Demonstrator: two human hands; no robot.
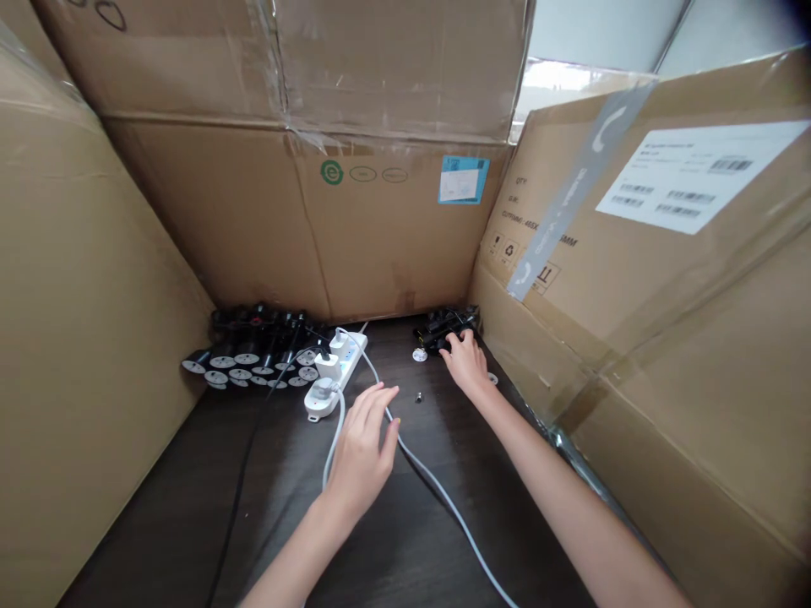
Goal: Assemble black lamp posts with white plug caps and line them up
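Observation:
My right hand [467, 363] reaches to a small pile of black cylindrical pieces [437, 325] by the right carton. Its fingers are bent and apart over the pile, seemingly touching it. One white round labelled disc [419, 355] shows at the pile's front. My left hand [364, 447] hovers over the dark tabletop [291, 507] with fingers stretched out and nothing in them. Near its fingertips runs a grey-white cable [443, 490]. Between the hands lies a tiny metallic piece [418, 398], too small to name.
Left of centre lies a white power strip [351, 359] with several plugs in it. Behind it, black cylinders with white round ends [247, 359] are stacked. A black cable [244, 473] runs forward. Cardboard cartons wall the left [82, 295], back [393, 236] and right [665, 338].

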